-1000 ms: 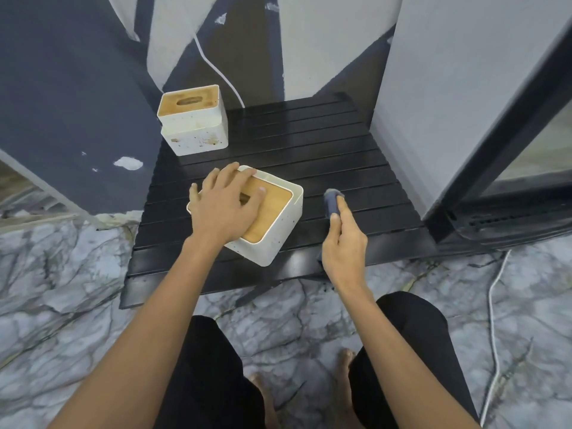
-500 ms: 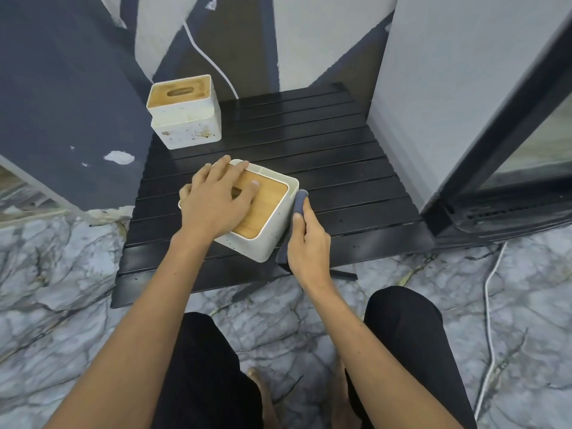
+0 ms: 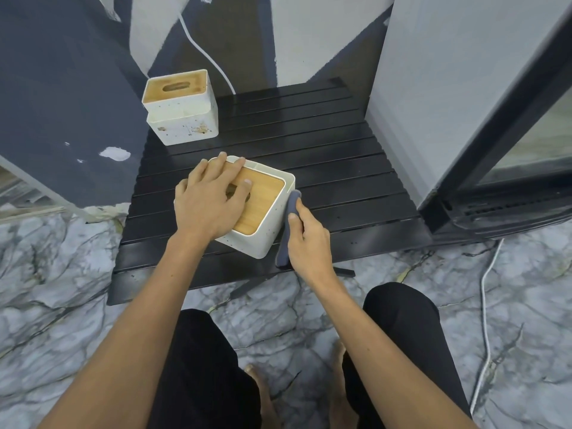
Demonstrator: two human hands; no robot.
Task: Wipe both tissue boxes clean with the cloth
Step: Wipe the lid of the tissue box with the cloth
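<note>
Near tissue box [image 3: 263, 212], front edge of slatted table [image 3: 340, 168]: left hand [image 3: 210, 202] steadies the lid, fingers spread. Right hand [image 3: 309, 239] grips cloth [image 3: 286, 230] against its right wall. Step: wiping that wall. Next: remaining faces, then stained far box [image 3: 181, 109], back-left corner.

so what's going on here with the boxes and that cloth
A person is cleaning tissue boxes on a black slatted table. The left hand rests flat on the wooden lid of the near tissue box, steadying it, while the right hand presses a blue-grey cloth against that box's right side. The far tissue box stands untouched at the back left, brown stains showing on its front.
</note>
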